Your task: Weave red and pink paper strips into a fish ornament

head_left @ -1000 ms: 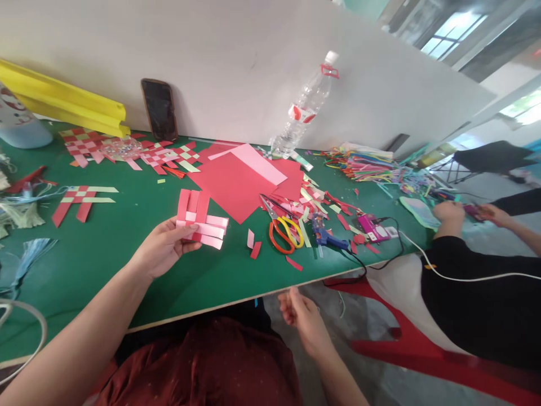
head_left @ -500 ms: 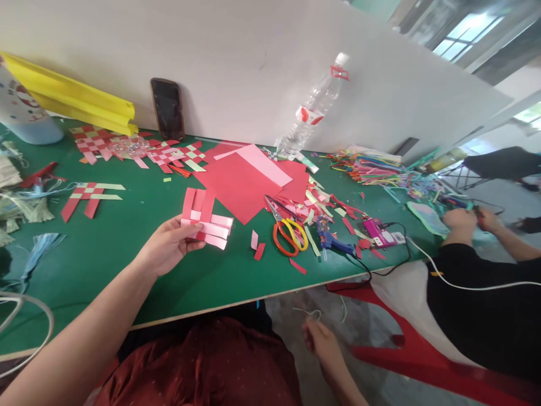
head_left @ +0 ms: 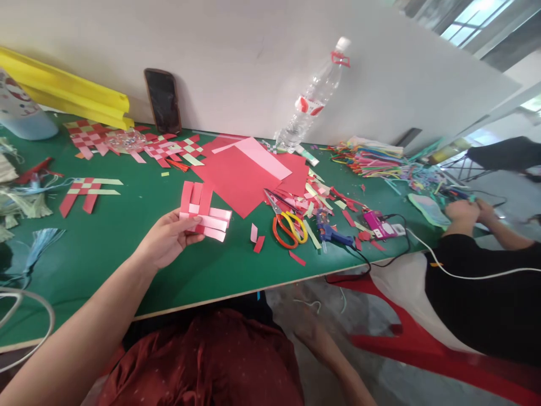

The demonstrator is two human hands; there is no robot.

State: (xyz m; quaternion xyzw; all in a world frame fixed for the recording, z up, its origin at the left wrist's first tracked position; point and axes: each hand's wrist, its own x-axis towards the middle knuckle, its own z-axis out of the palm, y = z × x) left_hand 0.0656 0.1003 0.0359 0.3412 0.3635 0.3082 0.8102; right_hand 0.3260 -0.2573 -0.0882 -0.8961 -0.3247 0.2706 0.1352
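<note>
My left hand (head_left: 167,239) pinches a woven piece of red and pink paper strips (head_left: 203,211) just above the green table (head_left: 127,248). Thumb and fingers are closed on its left edge. My right hand (head_left: 315,338) hangs low below the table's front edge, over the floor, and motion smears its fingers. Red and pink paper sheets (head_left: 245,172) lie just beyond the woven piece. Orange and yellow scissors (head_left: 289,225) lie to its right, beside a blue glue gun (head_left: 333,234).
A phone (head_left: 163,101) leans on the back wall beside a yellow roll (head_left: 71,98). A plastic bottle (head_left: 315,96) stands tilted. Finished woven pieces (head_left: 127,146) lie at the back left. A person in black (head_left: 482,293) works at the right on a red chair (head_left: 406,349).
My right hand has dropped from near the table's edge down toward the floor. The left hand has kept hold of the woven piece, almost still.
</note>
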